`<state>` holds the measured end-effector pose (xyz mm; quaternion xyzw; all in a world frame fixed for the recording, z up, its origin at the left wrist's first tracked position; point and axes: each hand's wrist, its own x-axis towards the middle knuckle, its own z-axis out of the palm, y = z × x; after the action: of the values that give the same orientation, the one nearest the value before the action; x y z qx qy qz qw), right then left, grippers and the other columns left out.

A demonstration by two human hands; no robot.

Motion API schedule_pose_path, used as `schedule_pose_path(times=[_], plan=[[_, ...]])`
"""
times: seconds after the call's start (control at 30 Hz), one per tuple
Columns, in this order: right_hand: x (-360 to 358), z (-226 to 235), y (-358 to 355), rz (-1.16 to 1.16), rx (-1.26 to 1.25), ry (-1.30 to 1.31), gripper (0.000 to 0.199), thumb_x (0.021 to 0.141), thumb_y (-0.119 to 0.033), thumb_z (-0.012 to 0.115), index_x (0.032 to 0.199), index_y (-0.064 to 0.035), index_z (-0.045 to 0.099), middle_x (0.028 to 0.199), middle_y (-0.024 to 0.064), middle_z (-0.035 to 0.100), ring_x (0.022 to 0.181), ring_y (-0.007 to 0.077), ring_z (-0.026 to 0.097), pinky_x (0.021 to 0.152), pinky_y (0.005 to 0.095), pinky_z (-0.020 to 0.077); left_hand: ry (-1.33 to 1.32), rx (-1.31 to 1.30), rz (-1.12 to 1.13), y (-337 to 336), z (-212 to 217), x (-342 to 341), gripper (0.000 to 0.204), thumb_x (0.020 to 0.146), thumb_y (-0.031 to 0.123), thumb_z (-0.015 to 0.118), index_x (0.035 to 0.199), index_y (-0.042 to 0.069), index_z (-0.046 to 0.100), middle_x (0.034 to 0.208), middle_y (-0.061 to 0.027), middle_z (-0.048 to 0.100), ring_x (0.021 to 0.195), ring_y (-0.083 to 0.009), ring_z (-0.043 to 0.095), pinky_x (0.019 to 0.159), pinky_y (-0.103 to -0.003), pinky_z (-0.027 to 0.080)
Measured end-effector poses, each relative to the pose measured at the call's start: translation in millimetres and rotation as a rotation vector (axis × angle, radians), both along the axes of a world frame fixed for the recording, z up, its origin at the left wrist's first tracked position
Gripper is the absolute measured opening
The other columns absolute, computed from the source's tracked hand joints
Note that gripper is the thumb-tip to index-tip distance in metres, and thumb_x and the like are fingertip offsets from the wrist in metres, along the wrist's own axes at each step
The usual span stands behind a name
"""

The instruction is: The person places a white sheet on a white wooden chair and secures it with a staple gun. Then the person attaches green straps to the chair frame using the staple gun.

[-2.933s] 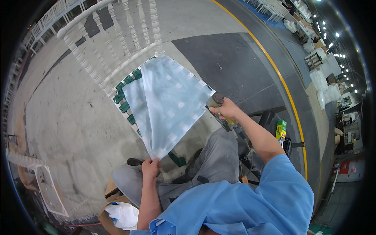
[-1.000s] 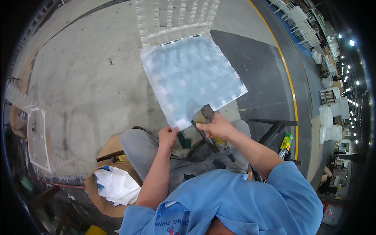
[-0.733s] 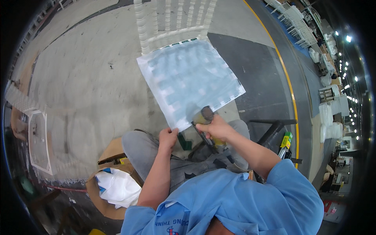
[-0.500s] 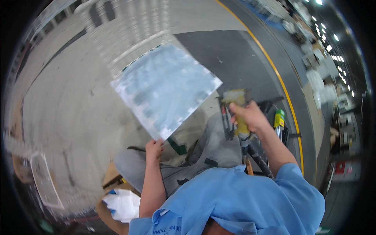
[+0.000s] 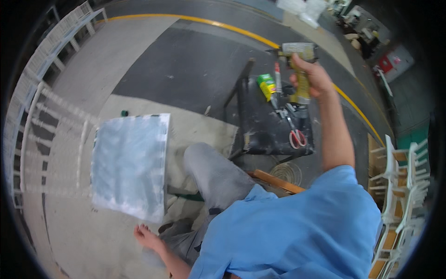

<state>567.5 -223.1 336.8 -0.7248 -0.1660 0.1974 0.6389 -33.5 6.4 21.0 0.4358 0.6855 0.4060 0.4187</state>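
Above the black stool (image 5: pixel 274 139), my right hand (image 5: pixel 317 79) is wrapped round the handle of a worn yellow staple gun (image 5: pixel 303 86). A white spindle-back chair (image 5: pixel 81 153) stands in front of me to the left. Its square seat (image 5: pixel 130 162) is covered in pale blue-white sheeting with patchy edges. My left hand (image 5: pixel 147 237) is just off the seat's near corner, fingers loosely bent and apart, with nothing seen in them. Red-handled scissors (image 5: pixel 297 138), a green and yellow box (image 5: pixel 267 86) and a red-tipped tool (image 5: pixel 278 74) lie on the stool.
A coil of clear hose (image 5: pixel 285 174) and a wooden bar (image 5: pixel 278 181) are beside my seat. Stacked white chairs (image 5: pixel 399 186) stand at the right. More white chairs (image 5: pixel 55 37) line the far left. A yellow floor line (image 5: pixel 223 24) crosses the background.
My view has turned to the right. My right hand has carried the staple gun away from the seat to over the stool. My left hand has come off the seat corner.
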Motion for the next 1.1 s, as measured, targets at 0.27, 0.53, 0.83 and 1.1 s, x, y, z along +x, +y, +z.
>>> schedule_pose_path(times=[0.27,0.53,0.83,1.1], plan=[[5.7,-88.9,0.2,0.459,-0.564,0.237,0.056,0.087,-0.028,0.084,0.129,-0.0036,0.055,0.102,0.0092,0.068,0.058,0.0165,0.065,0.048,0.0296,0.0522,0.440,0.383,-0.422,25.5,17.2,89.4,0.035,0.098,0.012,0.059,0.131,-0.001,0.060,0.128,-0.0197,0.064,0.121,-0.0361,0.059,0.104,-0.043,0.044],[26.7,-231.4,-40.7,0.184,-0.463,0.642,0.057,0.088,-0.035,0.083,0.124,0.0000,0.055,0.102,0.0101,0.063,0.066,0.0205,0.068,0.052,0.0339,0.0564,0.845,0.400,-1.015,23.5,5.5,182.4,0.067,0.092,0.026,0.068,0.152,0.008,0.043,0.161,-0.0165,0.035,0.149,-0.0477,0.027,0.122,-0.060,0.021],[30.5,-241.1,-58.3,0.121,-1.189,-0.246,0.065,0.078,-0.042,0.086,0.122,0.0021,0.068,0.105,0.0215,0.073,0.089,0.0357,0.072,0.079,0.0460,0.0553,0.726,0.374,-1.006,26.1,-1.2,153.1,0.070,0.092,0.028,0.068,0.155,0.010,0.041,0.164,-0.0168,0.031,0.151,-0.0471,0.024,0.123,-0.059,0.019],[-87.7,-242.1,104.7,0.295,-0.091,-0.146,0.033,0.096,-0.013,0.069,0.127,-0.0030,0.067,0.100,0.0075,0.072,0.091,0.0137,0.069,0.082,0.0288,0.0541,-0.112,-0.201,0.055,126.6,-17.1,26.8,0.062,0.102,0.037,0.060,0.150,0.002,0.044,0.158,-0.0175,0.042,0.143,-0.0391,0.041,0.116,-0.059,0.035]])
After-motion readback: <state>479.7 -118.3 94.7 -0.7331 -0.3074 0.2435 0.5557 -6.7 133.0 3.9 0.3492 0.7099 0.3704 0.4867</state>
